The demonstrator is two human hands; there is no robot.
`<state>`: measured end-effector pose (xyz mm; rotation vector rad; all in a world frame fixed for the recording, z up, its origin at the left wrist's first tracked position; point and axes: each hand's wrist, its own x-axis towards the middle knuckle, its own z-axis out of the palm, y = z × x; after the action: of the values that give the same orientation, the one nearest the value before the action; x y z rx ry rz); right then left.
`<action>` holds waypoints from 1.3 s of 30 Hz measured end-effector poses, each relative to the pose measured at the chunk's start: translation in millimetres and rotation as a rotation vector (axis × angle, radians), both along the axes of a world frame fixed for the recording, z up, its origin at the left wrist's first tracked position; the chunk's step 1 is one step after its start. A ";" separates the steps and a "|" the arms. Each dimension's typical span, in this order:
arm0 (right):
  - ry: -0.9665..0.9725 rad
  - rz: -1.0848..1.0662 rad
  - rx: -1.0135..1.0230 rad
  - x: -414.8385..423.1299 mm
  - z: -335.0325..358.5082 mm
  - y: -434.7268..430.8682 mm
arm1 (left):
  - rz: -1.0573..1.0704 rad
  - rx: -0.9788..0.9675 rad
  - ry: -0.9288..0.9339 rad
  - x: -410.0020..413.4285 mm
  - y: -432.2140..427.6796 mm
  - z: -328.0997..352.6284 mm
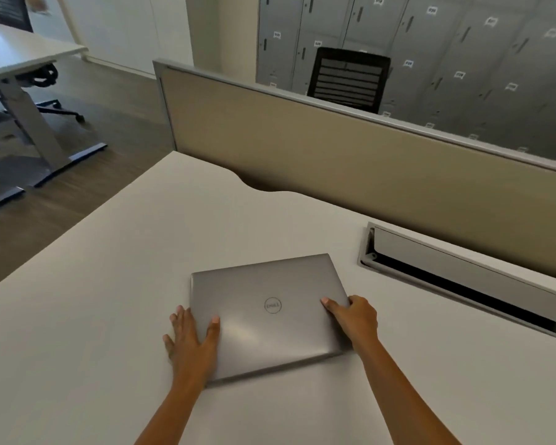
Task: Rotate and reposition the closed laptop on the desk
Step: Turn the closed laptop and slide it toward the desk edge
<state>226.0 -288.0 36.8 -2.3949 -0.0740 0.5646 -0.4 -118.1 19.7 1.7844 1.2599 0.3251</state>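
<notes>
Head view: I see closed laptop [270, 313] lower centre of frame, flat on desk [93, 316], skewed. Left hand [191, 342] spread wide, clasping left edge, thumb on lid. Right hand [355, 317] curled over right edge. Opposed grip, I judge, suits pivoting. Open cable tray [463, 277] right, partition [334, 149] behind limit swing.
</notes>
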 end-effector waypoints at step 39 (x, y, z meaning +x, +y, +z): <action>-0.023 -0.704 0.230 -119.3 0.5 -398.0 | -0.547 -0.247 -0.059 50.4 -274.2 23.0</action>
<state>106.7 -686.0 37.2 -2.0170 0.6340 0.1781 50.0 -392.3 42.8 1.8041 0.6931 -0.0869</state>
